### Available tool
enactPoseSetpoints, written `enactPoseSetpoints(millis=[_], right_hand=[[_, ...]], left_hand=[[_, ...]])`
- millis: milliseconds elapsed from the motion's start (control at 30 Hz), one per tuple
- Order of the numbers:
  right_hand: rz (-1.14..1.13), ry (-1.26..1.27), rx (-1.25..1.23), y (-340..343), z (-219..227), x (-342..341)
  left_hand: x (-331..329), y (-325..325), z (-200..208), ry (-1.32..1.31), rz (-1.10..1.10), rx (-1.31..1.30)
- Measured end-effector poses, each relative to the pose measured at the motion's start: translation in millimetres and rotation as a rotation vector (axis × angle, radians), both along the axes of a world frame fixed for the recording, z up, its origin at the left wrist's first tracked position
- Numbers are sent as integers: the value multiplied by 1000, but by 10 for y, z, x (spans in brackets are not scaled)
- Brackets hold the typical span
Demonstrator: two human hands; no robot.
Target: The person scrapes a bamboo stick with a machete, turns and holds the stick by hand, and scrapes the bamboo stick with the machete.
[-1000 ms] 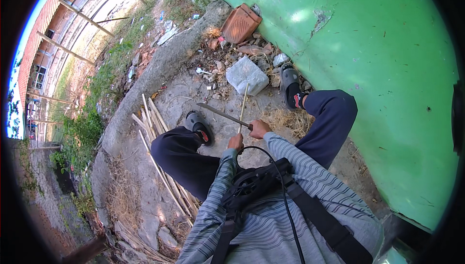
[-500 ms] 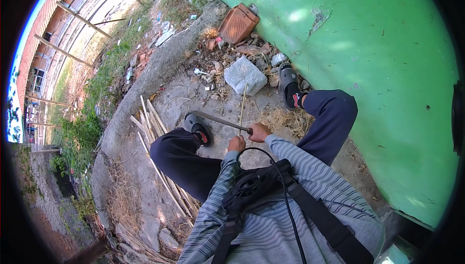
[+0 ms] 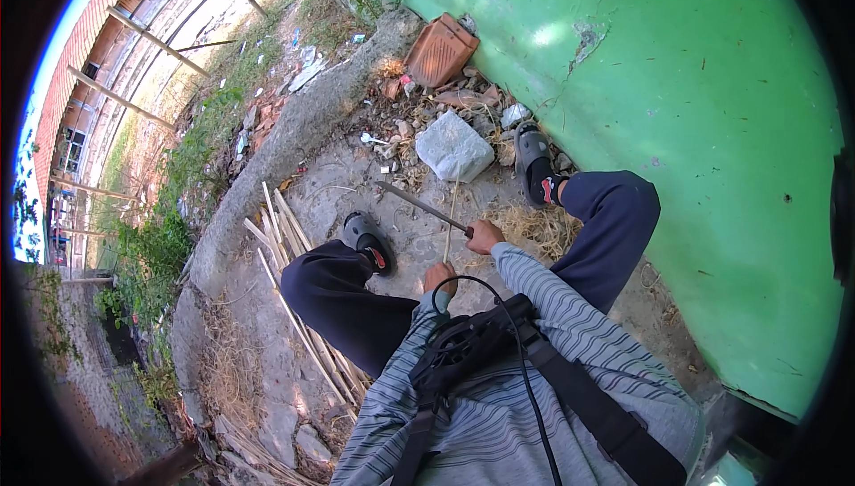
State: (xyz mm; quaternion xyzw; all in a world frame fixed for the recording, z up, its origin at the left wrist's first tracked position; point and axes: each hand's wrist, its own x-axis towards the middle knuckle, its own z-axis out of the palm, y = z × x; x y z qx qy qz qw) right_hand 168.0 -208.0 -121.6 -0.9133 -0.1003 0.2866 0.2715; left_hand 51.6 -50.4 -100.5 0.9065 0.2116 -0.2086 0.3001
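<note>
My right hand (image 3: 484,236) is closed round the dark handle of a long-bladed knife (image 3: 422,205), its blade pointing away to the left. Close to my body, my left hand (image 3: 440,278) grips the near end of a thin pale bamboo strip (image 3: 448,235). The strip runs forward between my feet, and its far end meets the front of a pale stone block (image 3: 454,146). The blade crosses near the strip; whether it touches cannot be told. A black cable hangs in front of my left wrist.
Bamboo strips (image 3: 307,326) lie in a pile beside my left leg. Pale shavings (image 3: 543,229) are on the ground by my right foot. A green wall (image 3: 695,112) rises at the right. Rubble and an orange roof tile (image 3: 441,49) lie beyond the block; a low concrete kerb (image 3: 267,161) curves at left.
The knife has swung forward and slightly right, its tip now away from my left shoe. My left hand has come a little nearer my body, still on the strip.
</note>
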Motion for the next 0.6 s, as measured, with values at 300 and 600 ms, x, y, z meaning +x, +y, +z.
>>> enactPoseSetpoints(millis=[300, 600], right_hand=[[77, -5, 127, 33, 41, -79], [166, 10, 187, 135, 200, -185]], left_hand=[[-199, 48, 125, -145, -50, 95], [-200, 122, 416, -33, -61, 96]])
